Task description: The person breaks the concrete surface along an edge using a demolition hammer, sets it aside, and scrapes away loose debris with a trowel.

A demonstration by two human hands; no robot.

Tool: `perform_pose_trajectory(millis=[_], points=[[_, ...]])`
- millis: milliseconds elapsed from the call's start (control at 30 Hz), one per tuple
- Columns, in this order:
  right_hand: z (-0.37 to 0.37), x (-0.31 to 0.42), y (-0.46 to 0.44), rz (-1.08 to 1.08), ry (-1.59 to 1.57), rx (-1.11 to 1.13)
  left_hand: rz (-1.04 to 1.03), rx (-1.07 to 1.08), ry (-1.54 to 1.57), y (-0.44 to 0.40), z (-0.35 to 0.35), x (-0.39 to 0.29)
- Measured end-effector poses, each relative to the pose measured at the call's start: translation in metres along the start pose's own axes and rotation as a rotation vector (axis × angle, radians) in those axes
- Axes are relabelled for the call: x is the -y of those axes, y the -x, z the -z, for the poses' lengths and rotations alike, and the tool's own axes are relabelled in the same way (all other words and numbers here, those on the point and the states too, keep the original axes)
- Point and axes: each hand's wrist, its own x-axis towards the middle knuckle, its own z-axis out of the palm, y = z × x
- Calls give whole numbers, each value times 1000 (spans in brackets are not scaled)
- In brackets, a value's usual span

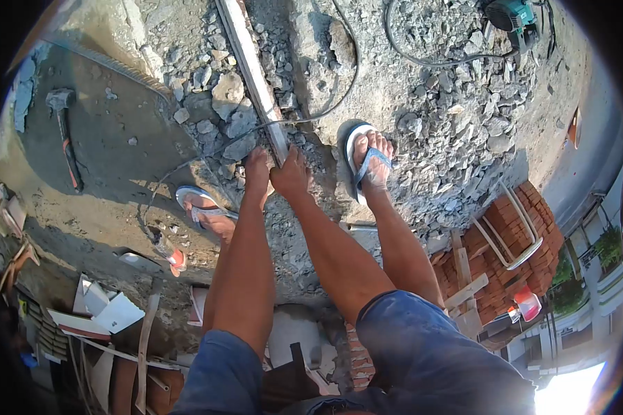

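A long, pale, straight bar (253, 66) runs from the top of the view down to my hands, over broken concrete. My right hand (291, 173) is closed around its near end. Beside it, my left hand (257, 171) is closed at the left edge of the bar; its fingertips are partly hidden, but it seems to grip the same end. A dark cable (311, 119) crosses the bar just beyond my hands. Grey chunks of rubble (241, 119) lie left of the bar. My feet, in flip-flops (358, 162), stand on either side.
A sledgehammer (64, 135) lies at left on damp ground. A teal power tool (511, 15) is at the upper right. Loose rubble (450, 131) covers the right side. Stacked red bricks (533, 242) stand lower right; broken boards (118, 312) lie lower left.
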Motion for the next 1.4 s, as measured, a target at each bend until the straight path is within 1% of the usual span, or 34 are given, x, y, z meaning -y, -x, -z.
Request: perform_pose_trajectory(millis=[67,100,133,167,200,233,267,333,367,400,467,533,567,600,667,700,733,767,833,900,933,967,1000,1067,1100,1133,1200,1233,1300,1333,1367,1400], points=[[-6,-6,-3,-31,9,-44,-103,-161,67,-22,-4,20],[2,-3,-3,-34,19,-25,-165,-104,72,-26,-4,21],[10,2,-5,-33,31,-10,-169,-97,60,-30,-5,21],[13,3,-7,-21,107,-3,-163,-93,63,-25,-8,14],[18,5,-8,-34,96,-7,-152,-87,65,-17,-13,8],[23,8,-9,-20,143,32,-124,-111,-24,-4,-20,-5],[24,7,-11,-3,190,72,-123,-103,-35,0,-20,-4],[25,8,-18,8,194,46,-202,-28,41,4,-20,-8],[22,5,-21,-20,128,74,-185,35,79,3,-19,-12],[19,1,-22,-50,63,102,-178,39,71,4,-21,-13],[16,-6,-24,-43,-4,73,-208,62,139,3,-24,-10],[18,-13,-25,2,-184,88,-202,96,97,-5,-22,-8],[15,-16,-23,56,-226,31,-208,105,135,-6,-22,-7],[13,-21,-23,55,-232,32,-215,113,171,-7,-21,-7],[15,-26,-22,46,-282,117,-191,143,199,-6,-22,-12],[19,-25,-23,51,-289,112,-159,91,181,-4,-26,-16],[22,-26,-21,50,-282,154,-127,36,164,-3,-30,-19],[23,-26,-23,51,-277,195,-135,35,159,-7,-29,-18],[19,-29,-24,46,-277,220,-157,11,21,-11,-24,-10],[16,-31,-17,39,-266,252,-166,-30,18,-5,-31,-12],[13,-29,-9,45,-303,185,-175,-61,11,0,-33,-13],[13,-27,-8,56,-342,111,-200,-94,-75,8,-41,-20],[14,-28,-11,63,-346,109,-208,-95,-77,10,-49,-25],[9,-31,1,69,-357,125,-239,-200,-257,23,-51,-27],[7,-31,9,67,-365,134,-188,-212,-299,23,-56,-35],[8,-31,8,58,-368,138,-198,-207,-297,22,-54,-34],[8,-30,5,57,-372,104,-128,-211,-293,13,-58,-40],[4,-31,11,58,-373,78,-202,-202,-264,17,-55,-34],[2,-26,28,54,-395,1,-164,-215,-294,39,-46,-30],[9,-17,22,79,-417,-80,-195,-209,-304,36,-49,-41],[16,-11,31,39,-386,-75,-225,-212,-286,39,-46,-39],[17,-9,36,46,-382,-94,-237,-197,-278,45,-48,-44]])
